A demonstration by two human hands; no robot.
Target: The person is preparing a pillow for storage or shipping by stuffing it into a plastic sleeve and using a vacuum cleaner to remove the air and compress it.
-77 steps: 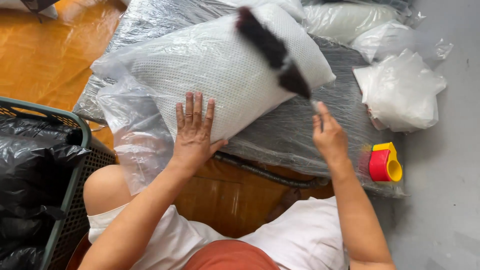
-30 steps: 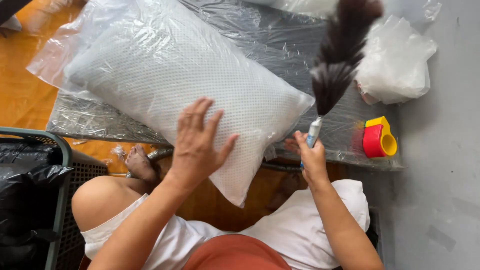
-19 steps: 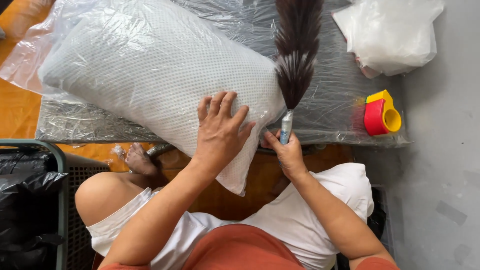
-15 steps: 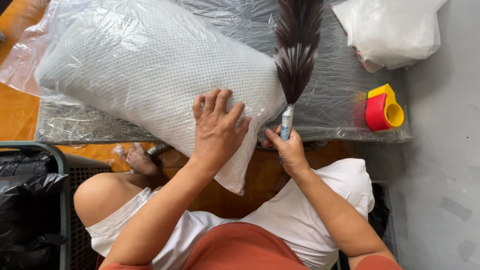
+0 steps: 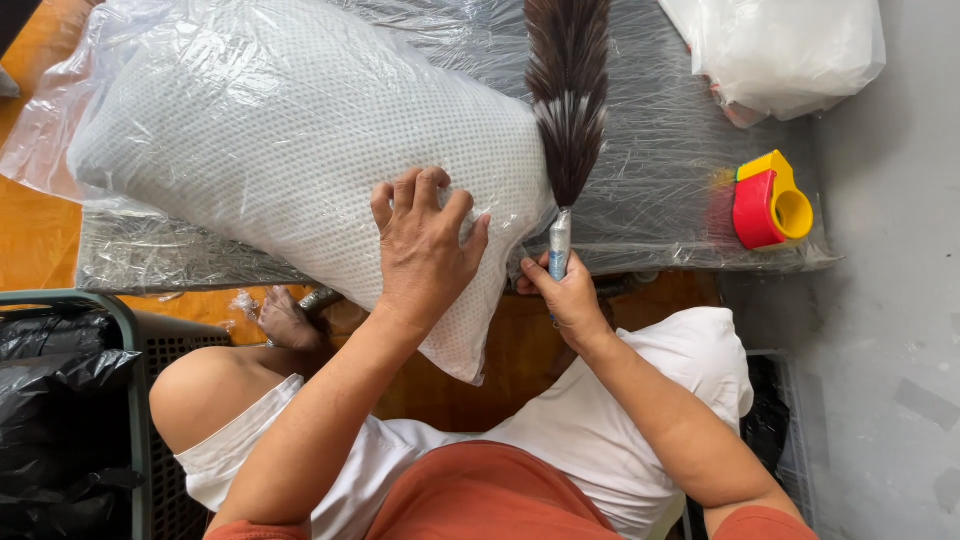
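Observation:
A white dotted pillow [image 5: 270, 150] lies partly inside a clear plastic bag on a low table [image 5: 660, 190] wrapped in plastic film. My left hand [image 5: 425, 245] presses flat on the pillow's near corner, fingers spread and slightly curled. My right hand [image 5: 568, 290] grips the silver handle of a dark feather duster [image 5: 568, 95], whose brush points away from me and rests against the pillow's right edge.
A red and yellow tape dispenser [image 5: 768, 198] sits on the table's right end. A white plastic bundle [image 5: 790, 50] lies at the far right. A grey crate with black bags [image 5: 60, 400] stands at my left. Grey floor runs along the right.
The pillow has swung round from tilted to lying across the table. The duster moved from the pillow's right side to upright at its edge, and my left hand shifted to the near corner.

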